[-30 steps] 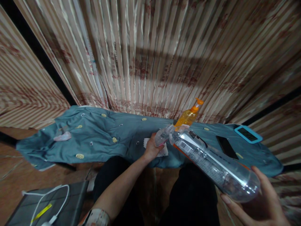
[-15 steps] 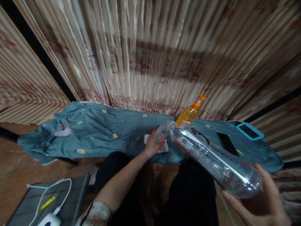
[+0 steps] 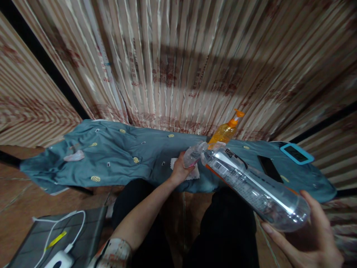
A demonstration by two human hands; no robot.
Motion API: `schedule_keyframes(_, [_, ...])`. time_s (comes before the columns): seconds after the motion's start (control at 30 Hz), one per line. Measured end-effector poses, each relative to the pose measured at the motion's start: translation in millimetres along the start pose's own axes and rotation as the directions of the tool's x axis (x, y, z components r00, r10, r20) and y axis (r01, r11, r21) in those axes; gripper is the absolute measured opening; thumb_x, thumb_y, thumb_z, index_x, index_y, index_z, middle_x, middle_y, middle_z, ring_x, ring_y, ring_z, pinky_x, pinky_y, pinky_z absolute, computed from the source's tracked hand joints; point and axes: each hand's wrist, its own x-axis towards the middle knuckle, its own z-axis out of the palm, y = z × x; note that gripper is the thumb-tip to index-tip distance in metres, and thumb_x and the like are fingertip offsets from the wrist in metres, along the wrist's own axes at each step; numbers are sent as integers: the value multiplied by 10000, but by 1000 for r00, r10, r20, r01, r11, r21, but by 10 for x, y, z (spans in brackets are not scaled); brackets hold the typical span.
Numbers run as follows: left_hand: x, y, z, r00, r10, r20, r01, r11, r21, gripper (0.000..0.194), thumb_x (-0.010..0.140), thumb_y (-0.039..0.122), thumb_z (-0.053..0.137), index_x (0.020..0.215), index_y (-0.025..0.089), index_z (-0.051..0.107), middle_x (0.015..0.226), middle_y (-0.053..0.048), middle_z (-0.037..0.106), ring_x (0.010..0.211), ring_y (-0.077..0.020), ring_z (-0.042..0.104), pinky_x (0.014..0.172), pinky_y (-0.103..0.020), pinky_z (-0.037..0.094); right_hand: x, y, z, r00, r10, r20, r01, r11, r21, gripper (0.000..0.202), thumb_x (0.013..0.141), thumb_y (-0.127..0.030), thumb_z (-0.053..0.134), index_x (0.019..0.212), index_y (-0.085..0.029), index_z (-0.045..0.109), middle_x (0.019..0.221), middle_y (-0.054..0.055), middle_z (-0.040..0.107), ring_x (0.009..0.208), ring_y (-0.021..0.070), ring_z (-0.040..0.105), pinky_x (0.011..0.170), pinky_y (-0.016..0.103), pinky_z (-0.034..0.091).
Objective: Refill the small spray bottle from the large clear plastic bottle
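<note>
My right hand (image 3: 312,234) grips the base end of a large clear plastic bottle (image 3: 256,186), which is tilted with its mouth low and toward the left. Fingers of my left hand (image 3: 181,169) are wrapped round a small clear bottle (image 3: 193,154) with a little pink at its lower side. The mouths of the two bottles meet, or nearly so; I cannot tell if they touch. Beneath my left hand lies a white tissue (image 3: 196,173). An orange pump bottle (image 3: 224,132) with yellow liquid stands just behind the large bottle's neck.
A teal patterned cloth (image 3: 150,149) covers the narrow table. On its right lie a dark phone (image 3: 270,169) and a blue-framed display (image 3: 297,153); a pale crumpled piece (image 3: 74,156) lies left. Lower left, a grey seat (image 3: 89,223) bears a white cable (image 3: 82,230) and a white device (image 3: 60,259).
Both hands keep their holds. The large bottle's base and my right hand have shifted very slightly upward in view; little else differs.
</note>
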Motion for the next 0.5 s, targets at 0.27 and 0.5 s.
schedule_keyframes(0.27, [4,-22,9,1000,-1,7,1,1000,6,564,651,65,876,1134,227,634,1047,-12,766,1009,-236,744,965,-400,596,12,11,11,998,-57,-22,55,995,-82,1001,784,-497,868,1653,-245,440,1467,122,645,1223,323,686,962,458,642])
schedule_keyframes(0.5, [-4,10,-7,1000,-19,19,19,1000,23,550,664,78,868,1134,220,620,1041,-20,764,1023,-254,749,980,-420,588,59,-19,-15,991,-132,38,136,983,-122,963,832,-474,842,1671,-308,400,1424,94,655,1150,288,707,915,412,653])
